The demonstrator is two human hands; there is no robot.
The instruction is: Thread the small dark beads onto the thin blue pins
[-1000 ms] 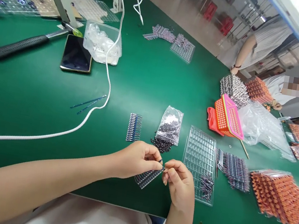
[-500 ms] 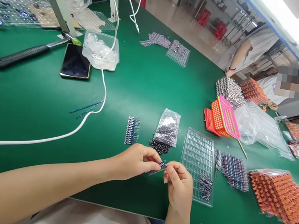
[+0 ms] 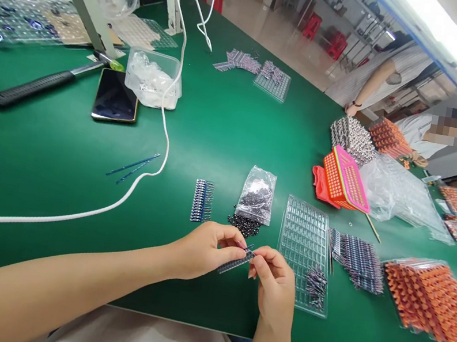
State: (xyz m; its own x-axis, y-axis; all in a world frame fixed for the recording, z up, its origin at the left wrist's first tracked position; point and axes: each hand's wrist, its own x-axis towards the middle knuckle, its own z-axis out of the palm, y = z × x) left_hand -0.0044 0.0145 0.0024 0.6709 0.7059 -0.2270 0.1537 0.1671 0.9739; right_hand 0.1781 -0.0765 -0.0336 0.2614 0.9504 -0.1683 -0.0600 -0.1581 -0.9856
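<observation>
Between the thumb and fingers of my left hand point(image 3: 205, 250) is a narrow dark strip with a fine grid pattern point(image 3: 234, 263). My right hand point(image 3: 277, 284) is pinched at the strip's right end; whatever tiny piece its fingertips grip is hidden. Just beyond the hands lies a heap of small black beads point(image 3: 245, 226), spilling from a clear plastic bag point(image 3: 257, 193). To the right, a clear compartmented tray point(image 3: 304, 230) bears a bunch of thin purplish pieces point(image 3: 315, 286). A neat row of blue-and-silver pieces point(image 3: 203, 200) rests left of the bag.
A white cable point(image 3: 118, 199) crosses the left side, near a phone point(image 3: 117, 97), a black-handled hammer point(image 3: 32, 88) and a plastic box point(image 3: 154, 80). Rightward are stacked striped strips point(image 3: 357, 262), an orange stack point(image 3: 430, 298) and a pink-rimmed basket point(image 3: 347, 179). Other people stand beyond.
The strip shows slightly more below my left fingers. Both hands stay together in nearly the same place, and the view has shifted very slightly.
</observation>
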